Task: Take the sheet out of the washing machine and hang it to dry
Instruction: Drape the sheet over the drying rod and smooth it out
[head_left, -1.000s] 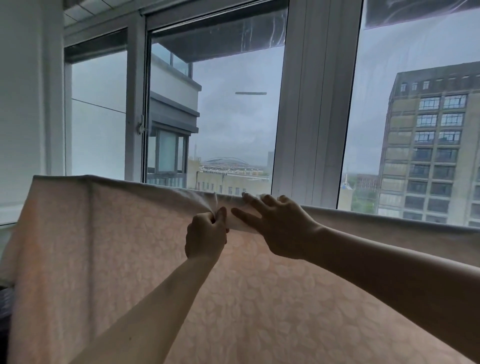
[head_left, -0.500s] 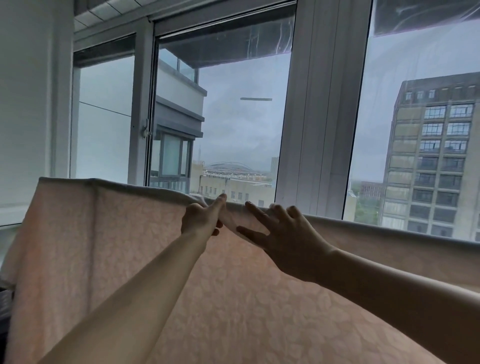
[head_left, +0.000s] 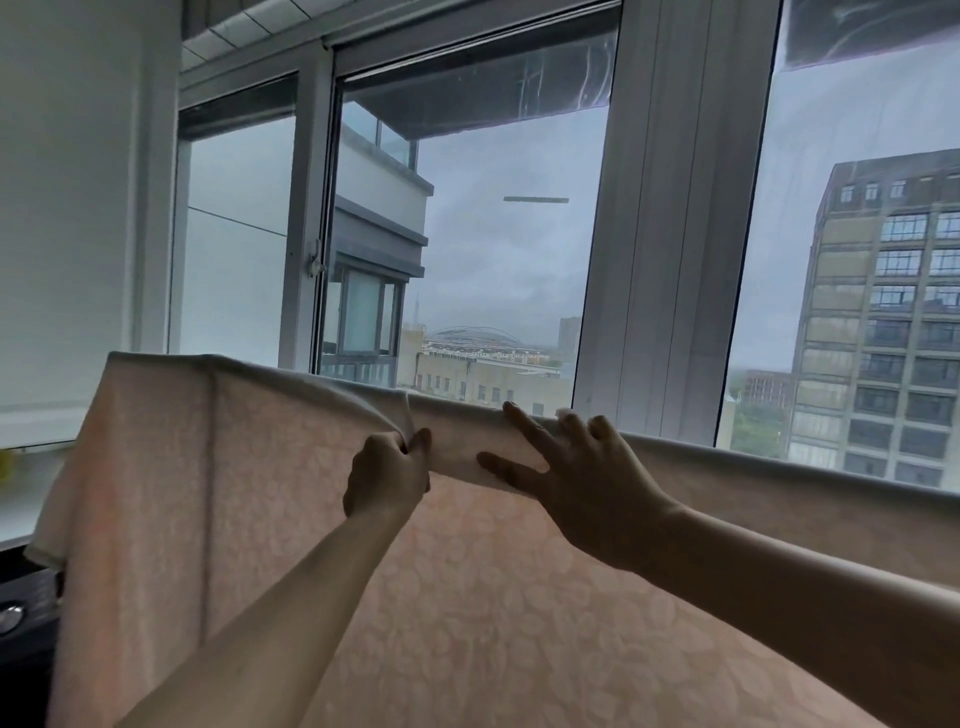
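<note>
The pale pink patterned sheet (head_left: 291, 509) hangs spread across the view in front of the window, draped over a support hidden beneath its top fold. My left hand (head_left: 387, 475) pinches a bunched bit of the sheet's top edge near the middle. My right hand (head_left: 582, 478) lies just to the right of it, fingers straight and spread, pressing on the folded-over top band of the sheet. The left end of the sheet droops down at the corner.
Large windows with white frames (head_left: 618, 260) stand right behind the sheet. A white wall (head_left: 67, 208) is at the left. A dark appliance top (head_left: 21, 618) shows at the lower left, below the sheet's hanging corner.
My left hand went from reaching with thumb up to pinching the sheet's top edge again. My right hand moved up a little and stays flat on the fold. The view shifted slightly left.
</note>
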